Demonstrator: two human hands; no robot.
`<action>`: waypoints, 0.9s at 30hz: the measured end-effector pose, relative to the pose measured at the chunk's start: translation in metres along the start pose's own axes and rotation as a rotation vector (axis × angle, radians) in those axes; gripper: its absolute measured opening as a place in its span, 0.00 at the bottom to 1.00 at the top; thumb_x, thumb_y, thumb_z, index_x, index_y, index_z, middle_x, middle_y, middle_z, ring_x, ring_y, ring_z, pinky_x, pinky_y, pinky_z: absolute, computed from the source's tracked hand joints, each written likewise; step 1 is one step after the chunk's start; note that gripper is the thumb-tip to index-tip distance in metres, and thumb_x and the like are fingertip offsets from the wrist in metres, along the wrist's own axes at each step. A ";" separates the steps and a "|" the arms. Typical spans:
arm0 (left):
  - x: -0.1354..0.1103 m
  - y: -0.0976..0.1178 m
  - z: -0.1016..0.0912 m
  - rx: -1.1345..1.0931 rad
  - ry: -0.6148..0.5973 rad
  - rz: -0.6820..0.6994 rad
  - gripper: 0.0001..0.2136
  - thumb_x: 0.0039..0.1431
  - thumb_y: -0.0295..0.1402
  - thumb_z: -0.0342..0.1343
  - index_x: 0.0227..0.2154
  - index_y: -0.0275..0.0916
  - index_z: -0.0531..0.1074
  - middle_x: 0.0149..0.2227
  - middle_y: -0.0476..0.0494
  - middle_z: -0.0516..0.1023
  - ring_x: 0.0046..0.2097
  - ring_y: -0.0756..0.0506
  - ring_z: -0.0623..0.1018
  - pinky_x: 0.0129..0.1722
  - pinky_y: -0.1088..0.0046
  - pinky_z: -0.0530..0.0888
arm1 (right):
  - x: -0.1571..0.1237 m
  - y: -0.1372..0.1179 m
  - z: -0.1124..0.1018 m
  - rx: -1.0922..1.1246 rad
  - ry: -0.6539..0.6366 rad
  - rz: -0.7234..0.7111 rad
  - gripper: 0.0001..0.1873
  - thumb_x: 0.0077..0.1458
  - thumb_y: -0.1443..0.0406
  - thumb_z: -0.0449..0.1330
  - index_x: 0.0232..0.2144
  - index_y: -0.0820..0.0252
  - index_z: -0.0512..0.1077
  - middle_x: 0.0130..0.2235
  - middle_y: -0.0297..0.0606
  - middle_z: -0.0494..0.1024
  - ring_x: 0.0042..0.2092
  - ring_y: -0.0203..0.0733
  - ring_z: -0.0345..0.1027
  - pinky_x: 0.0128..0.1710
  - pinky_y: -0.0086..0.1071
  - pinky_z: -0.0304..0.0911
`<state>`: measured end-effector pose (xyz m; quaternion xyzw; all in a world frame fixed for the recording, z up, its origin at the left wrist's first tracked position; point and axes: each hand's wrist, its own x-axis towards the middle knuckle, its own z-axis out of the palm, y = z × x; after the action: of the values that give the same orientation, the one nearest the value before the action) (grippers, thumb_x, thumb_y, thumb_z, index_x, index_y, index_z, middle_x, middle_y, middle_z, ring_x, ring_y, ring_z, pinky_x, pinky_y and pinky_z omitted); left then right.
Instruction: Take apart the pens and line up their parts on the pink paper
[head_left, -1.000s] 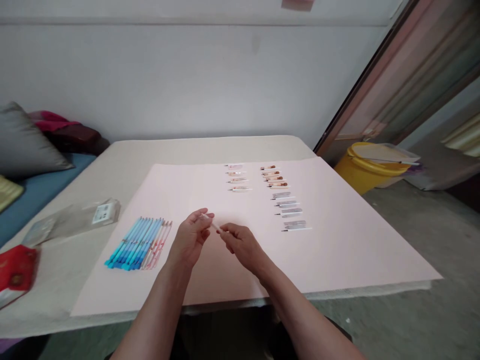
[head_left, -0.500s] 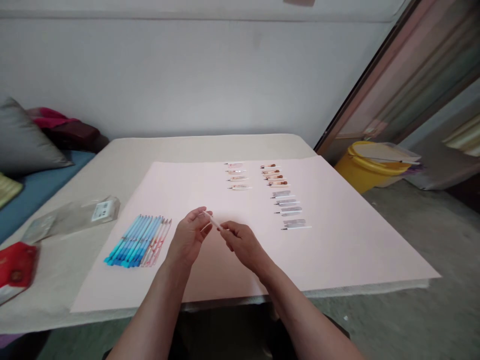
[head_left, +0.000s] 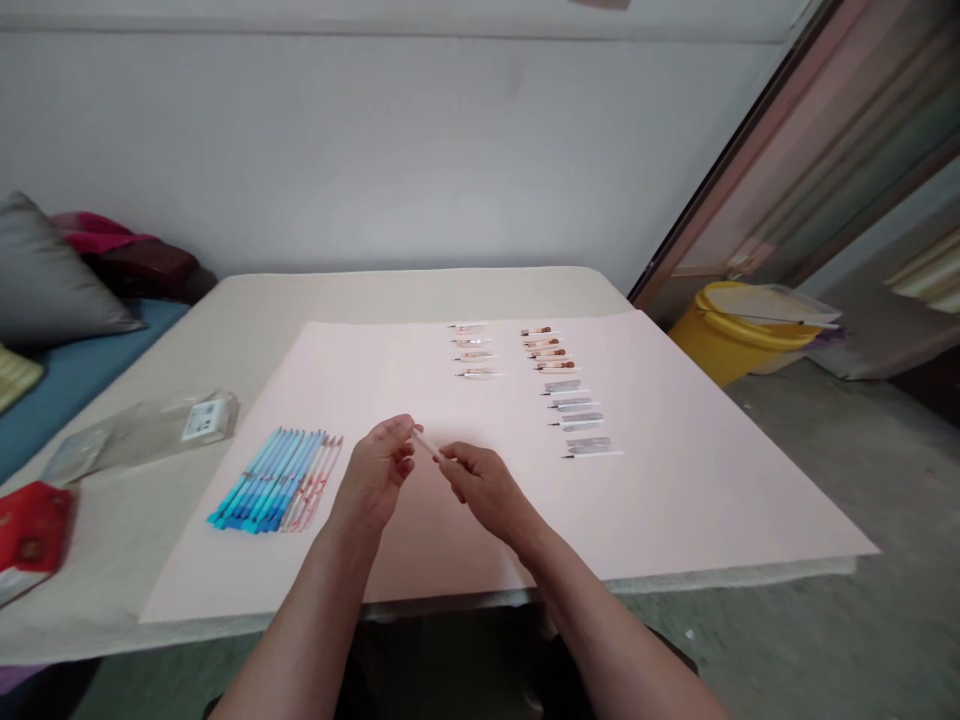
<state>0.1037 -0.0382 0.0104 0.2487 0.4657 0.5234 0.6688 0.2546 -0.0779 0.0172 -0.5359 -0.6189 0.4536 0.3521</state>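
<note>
A slim pale pen (head_left: 427, 444) is held between my two hands above the pink sheet (head_left: 675, 500). My left hand (head_left: 380, 468) pinches its far end between thumb and fingertips. At the near end, the fingers of my right hand (head_left: 476, 475) are closed round it. Whether the pen is whole or only a part of one, I cannot make out. Left of my left hand lies a row of blue pens (head_left: 266, 482), with several pink-patterned clear pens (head_left: 313, 485) beside them.
Groups of pen parts with white refills lie toward the back: clear-pink (head_left: 474, 358), brown-topped (head_left: 551, 352) and grey ones (head_left: 589, 443). A clear plastic bag (head_left: 150, 430) and a red packet (head_left: 34, 530) sit at the left. A yellow bucket (head_left: 712, 340) stands beyond the right edge.
My left fingers have shifted slightly and curled closer at the pen's far end, and more of its length shows between the hands. My right hand has stayed nearly still.
</note>
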 end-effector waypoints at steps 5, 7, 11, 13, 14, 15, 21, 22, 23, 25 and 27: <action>-0.001 0.001 0.001 -0.031 -0.031 -0.031 0.13 0.43 0.26 0.63 0.34 0.34 0.71 0.35 0.41 0.76 0.27 0.55 0.72 0.22 0.83 0.68 | -0.001 0.000 0.000 0.013 -0.020 -0.003 0.12 0.56 0.62 0.49 0.29 0.61 0.70 0.19 0.29 0.63 0.24 0.31 0.54 0.23 0.25 0.48; -0.001 0.001 0.001 0.005 -0.009 -0.037 0.12 0.44 0.30 0.62 0.33 0.34 0.71 0.34 0.41 0.76 0.21 0.58 0.67 0.15 0.84 0.63 | -0.001 0.000 0.000 0.000 -0.025 -0.004 0.12 0.55 0.63 0.49 0.28 0.62 0.70 0.19 0.29 0.63 0.24 0.31 0.55 0.23 0.26 0.48; -0.001 0.000 0.000 -0.026 0.005 -0.064 0.11 0.46 0.32 0.61 0.33 0.34 0.72 0.35 0.42 0.76 0.27 0.54 0.73 0.22 0.82 0.69 | -0.001 -0.001 -0.001 -0.012 -0.013 0.007 0.12 0.55 0.63 0.49 0.29 0.61 0.71 0.19 0.29 0.63 0.24 0.32 0.55 0.23 0.26 0.48; -0.001 -0.001 0.000 -0.062 -0.045 -0.078 0.11 0.45 0.27 0.61 0.34 0.35 0.72 0.36 0.41 0.76 0.35 0.50 0.76 0.31 0.78 0.73 | -0.001 -0.001 -0.001 0.001 -0.006 0.013 0.12 0.55 0.63 0.49 0.30 0.61 0.71 0.19 0.29 0.63 0.24 0.32 0.55 0.23 0.26 0.48; -0.001 -0.001 -0.001 -0.071 -0.079 -0.082 0.11 0.45 0.25 0.61 0.35 0.35 0.72 0.37 0.40 0.76 0.37 0.49 0.76 0.33 0.76 0.73 | -0.001 -0.001 -0.002 0.007 -0.004 0.015 0.12 0.55 0.63 0.49 0.30 0.61 0.71 0.19 0.29 0.63 0.24 0.32 0.55 0.23 0.25 0.48; -0.001 -0.001 -0.001 -0.072 -0.105 -0.083 0.12 0.44 0.23 0.61 0.35 0.34 0.72 0.37 0.40 0.76 0.38 0.49 0.76 0.35 0.76 0.74 | -0.002 -0.001 -0.002 0.010 -0.004 0.014 0.12 0.55 0.63 0.49 0.29 0.61 0.71 0.19 0.29 0.63 0.24 0.31 0.55 0.23 0.25 0.48; 0.001 -0.004 -0.003 -0.038 -0.072 -0.112 0.04 0.45 0.25 0.61 0.27 0.32 0.73 0.32 0.43 0.76 0.29 0.54 0.73 0.25 0.83 0.71 | -0.001 -0.003 -0.004 -0.035 -0.029 -0.012 0.12 0.54 0.65 0.49 0.27 0.60 0.71 0.19 0.29 0.63 0.24 0.32 0.55 0.24 0.26 0.48; 0.001 -0.004 -0.003 -0.042 -0.049 -0.115 0.04 0.45 0.26 0.62 0.26 0.32 0.73 0.30 0.44 0.75 0.28 0.54 0.73 0.24 0.83 0.71 | 0.000 -0.003 -0.004 -0.040 -0.032 -0.014 0.12 0.54 0.65 0.49 0.28 0.60 0.71 0.19 0.29 0.63 0.25 0.32 0.56 0.25 0.26 0.48; 0.002 -0.005 -0.003 -0.045 -0.020 -0.114 0.05 0.45 0.28 0.62 0.25 0.32 0.72 0.29 0.45 0.75 0.27 0.55 0.72 0.23 0.83 0.70 | 0.000 -0.003 -0.004 -0.044 -0.035 -0.016 0.12 0.54 0.65 0.49 0.28 0.60 0.71 0.19 0.29 0.63 0.25 0.32 0.56 0.25 0.26 0.48; 0.004 -0.005 -0.003 -0.042 0.040 -0.106 0.07 0.44 0.30 0.64 0.24 0.33 0.71 0.25 0.48 0.73 0.24 0.55 0.71 0.19 0.83 0.69 | -0.001 -0.002 -0.003 -0.050 -0.040 -0.020 0.12 0.54 0.65 0.49 0.28 0.61 0.72 0.19 0.29 0.63 0.25 0.32 0.56 0.25 0.26 0.48; 0.005 -0.004 -0.003 -0.037 0.070 -0.101 0.09 0.42 0.32 0.64 0.23 0.34 0.70 0.23 0.50 0.71 0.22 0.56 0.69 0.17 0.84 0.67 | -0.001 -0.001 -0.003 -0.053 -0.042 -0.019 0.12 0.54 0.65 0.49 0.28 0.60 0.72 0.19 0.29 0.63 0.25 0.32 0.56 0.25 0.26 0.48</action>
<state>0.1025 -0.0355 0.0041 0.1939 0.4909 0.5060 0.6822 0.2573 -0.0784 0.0192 -0.5293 -0.6431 0.4450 0.3291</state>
